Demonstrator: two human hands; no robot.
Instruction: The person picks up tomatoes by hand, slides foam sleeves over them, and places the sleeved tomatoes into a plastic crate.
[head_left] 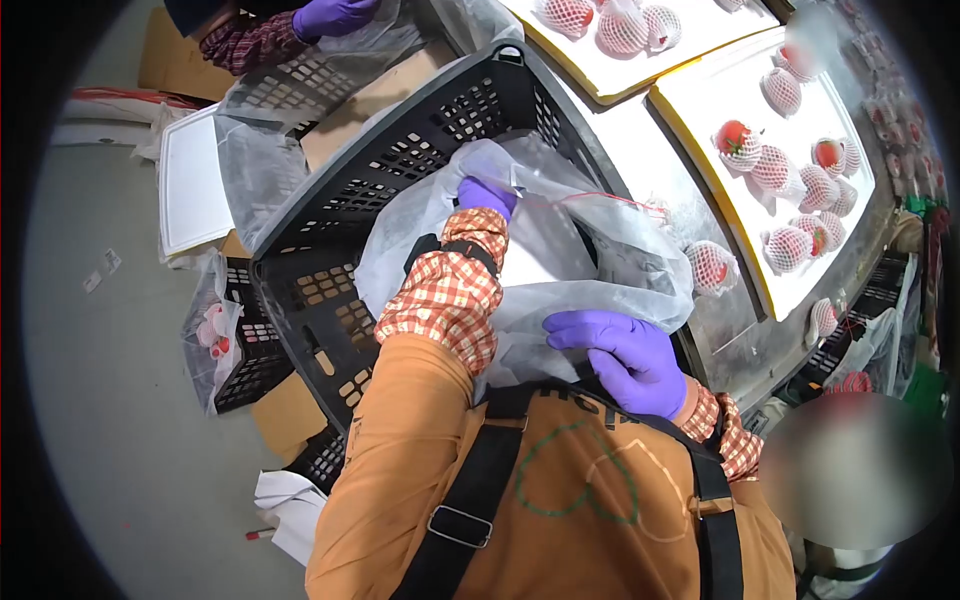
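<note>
A translucent plastic bag lines part of a black perforated crate in front of me. My left hand, in a purple glove, reaches over the bag and is closed on its far-side film; the fingertips are partly hidden. Inside the bag's mouth lies a flat white surface. At the near rim of the bag is my right hand, also purple-gloved, with fingers stretched out and the thumb apart. A thin red string crosses the bag's far right side.
Red fruits in white foam nets sit on a yellow-edged white board to the right. One netted fruit lies beside the crate. At the upper left is another person's purple-gloved hand. A smaller black crate stands left.
</note>
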